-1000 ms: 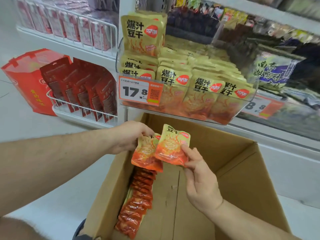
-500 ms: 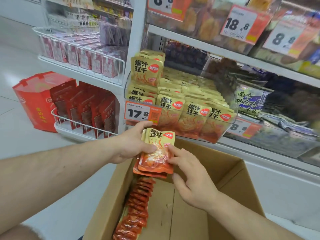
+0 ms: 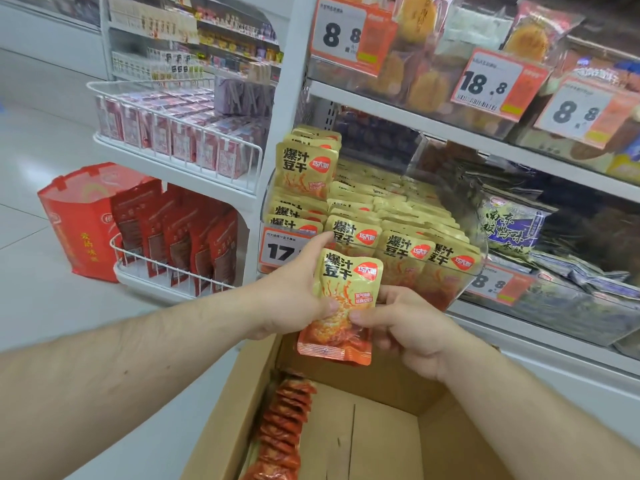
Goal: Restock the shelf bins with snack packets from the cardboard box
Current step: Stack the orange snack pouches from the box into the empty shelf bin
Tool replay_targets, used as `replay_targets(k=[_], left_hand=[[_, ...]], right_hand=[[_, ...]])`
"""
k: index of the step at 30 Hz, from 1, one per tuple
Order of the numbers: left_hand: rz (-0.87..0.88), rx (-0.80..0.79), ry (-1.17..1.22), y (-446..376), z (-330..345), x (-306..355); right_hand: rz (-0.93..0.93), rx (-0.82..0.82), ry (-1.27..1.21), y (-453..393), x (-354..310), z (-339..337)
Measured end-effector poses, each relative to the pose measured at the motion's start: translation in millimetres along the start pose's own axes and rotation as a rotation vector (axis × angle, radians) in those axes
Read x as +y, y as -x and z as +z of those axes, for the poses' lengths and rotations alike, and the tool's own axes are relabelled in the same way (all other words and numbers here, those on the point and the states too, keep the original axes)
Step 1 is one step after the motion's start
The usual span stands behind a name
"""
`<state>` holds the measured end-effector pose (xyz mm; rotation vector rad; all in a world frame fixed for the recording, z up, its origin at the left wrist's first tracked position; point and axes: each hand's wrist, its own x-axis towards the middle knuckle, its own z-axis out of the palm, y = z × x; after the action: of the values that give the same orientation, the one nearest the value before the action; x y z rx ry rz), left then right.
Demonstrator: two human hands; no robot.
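Above cardboard box [image 3: 221,441]: left hand [image 3: 294,299], right hand [image 3: 412,327] both pinching two stacked snack packets [image 3: 341,306].

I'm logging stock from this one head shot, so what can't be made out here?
- Price tag: the left hand covers the digits after 17.
- Packets held: stacked, so the count is hidden behind the front one.
- Packets in the box: the row is cut off by the bottom edge.
- Right hand: its fingers lie behind the packets.
- Far shelves: labels too small and blurred.
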<state>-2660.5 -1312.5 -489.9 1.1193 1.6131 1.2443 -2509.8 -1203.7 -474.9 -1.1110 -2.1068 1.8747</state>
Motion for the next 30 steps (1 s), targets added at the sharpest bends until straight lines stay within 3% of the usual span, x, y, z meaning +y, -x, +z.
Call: replay_targets(k=[4,7,9,11,13,16,19,22,30], left_hand=[[0.087,0.046,-0.004,-5.0,-1.7,9.3],[0.215,0.296,-0.052,-9.4,-8.6,18.5],[0.363,0.581,-0.298,-11.0,-21.5,17.8],[0.498,0.773,-0.715,-15.0,-37.4,11.3],[0.471,0.774,-1.003,-22.5,-48.7,1.3],[0.342,0.615,-1.163,-32.4,-52.4,-3.7],[0.385,0.612,-1.200,-40.0,-50.6,-10.6],[0.480,0.707,-1.204,-46.1,-50.9,-21.3],[0.611,0.805,-1.189,-48.6,-48.4,-34.3]], right_hand=[[-0.054,0.004,0.009,2.9,-17.6,-0.5],[-0.169,0.101,-0.129,4.5,-38.3,-4.1],[-0.293,0.231,-0.164,3.1,-52.9,-13.4],[-0.433,0.383,-0.158,-2.0,-64.7,-25.2],[-0.538,0.491,-0.085,-7.0,-75.1,-31.7],[-0.655,0.547,0.036,-14.4,-85.8,-29.7],[-0.714,0.575,0.139,-24.4,-93.0,-22.9],[-0.718,0.583,0.202,-34.2,-98.7,-17.7],[-0.739,0.523,0.232,-49.1,-106.9,-5.2]])
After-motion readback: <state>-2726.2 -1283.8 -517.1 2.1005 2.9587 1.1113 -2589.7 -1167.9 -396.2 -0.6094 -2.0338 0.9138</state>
